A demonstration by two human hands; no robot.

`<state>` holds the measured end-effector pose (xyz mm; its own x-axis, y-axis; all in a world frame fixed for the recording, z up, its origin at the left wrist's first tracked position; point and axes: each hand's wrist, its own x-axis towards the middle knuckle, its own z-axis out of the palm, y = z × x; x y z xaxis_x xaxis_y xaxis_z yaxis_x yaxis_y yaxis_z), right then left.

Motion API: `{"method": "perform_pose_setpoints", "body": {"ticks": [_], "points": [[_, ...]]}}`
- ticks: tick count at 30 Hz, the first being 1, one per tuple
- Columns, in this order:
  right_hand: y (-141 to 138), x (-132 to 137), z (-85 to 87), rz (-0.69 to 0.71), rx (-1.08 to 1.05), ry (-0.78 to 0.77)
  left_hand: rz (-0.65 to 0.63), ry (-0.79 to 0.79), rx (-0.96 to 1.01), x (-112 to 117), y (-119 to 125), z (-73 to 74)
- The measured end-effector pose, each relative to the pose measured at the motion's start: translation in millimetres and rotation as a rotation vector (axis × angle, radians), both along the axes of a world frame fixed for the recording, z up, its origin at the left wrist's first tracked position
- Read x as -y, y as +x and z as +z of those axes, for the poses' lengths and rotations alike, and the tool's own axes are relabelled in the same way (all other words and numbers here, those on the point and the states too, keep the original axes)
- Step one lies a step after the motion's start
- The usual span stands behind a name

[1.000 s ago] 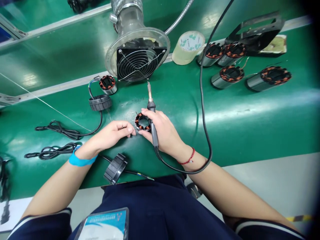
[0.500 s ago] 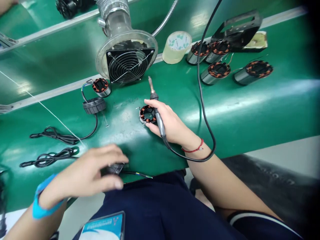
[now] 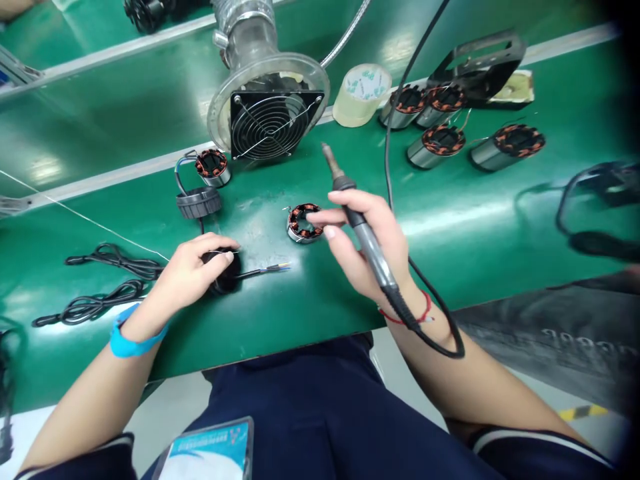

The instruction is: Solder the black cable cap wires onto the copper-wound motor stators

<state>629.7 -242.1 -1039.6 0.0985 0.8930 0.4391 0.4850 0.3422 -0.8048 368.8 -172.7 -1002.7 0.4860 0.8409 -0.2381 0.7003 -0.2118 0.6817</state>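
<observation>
My right hand (image 3: 373,243) is wrapped round a soldering iron (image 3: 367,247), whose tip points up and away from me. The fingertips of that hand reach to a motor stator (image 3: 301,230) with copper windings, standing on the green bench. My left hand (image 3: 197,273) grips a round black cap (image 3: 227,272), partly hidden under the fingers. A black cable (image 3: 263,272) with stripped wire ends sticks out of it to the right. Also, what looks like a thin wire or strand of solder shows at the left fingertips.
A fume extractor fan (image 3: 273,127) stands at the back, with a tape roll (image 3: 363,97) beside it. Several stators (image 3: 437,143) are at the back right. Left are a wired stator (image 3: 214,170), a dark ring cap (image 3: 199,202) and coiled cables (image 3: 107,297). Another cable (image 3: 607,243) lies far right.
My left hand has moved up and away from the bench's front edge with the black cap. My right hand has shifted right with the iron, drawing partly off the stator.
</observation>
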Motion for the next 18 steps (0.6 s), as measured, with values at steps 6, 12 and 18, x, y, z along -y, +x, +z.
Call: {"method": "perform_pose_setpoints", "body": {"ticks": [6, 12, 18], "points": [[-21.9, 15.3, -6.8, 0.095, 0.187, 0.025, 0.100, -0.034, 0.082, 4.8, -4.5, -5.4], [-36.2, 15.4, -13.7, 0.093, 0.324, -0.020, 0.137, -0.026, 0.096, 7.0, -4.1, -4.0], [-45.8, 12.9, -17.0, 0.097, -0.005, -0.119, 0.129, 0.070, 0.105, 13.0, -8.4, -8.7]]}}
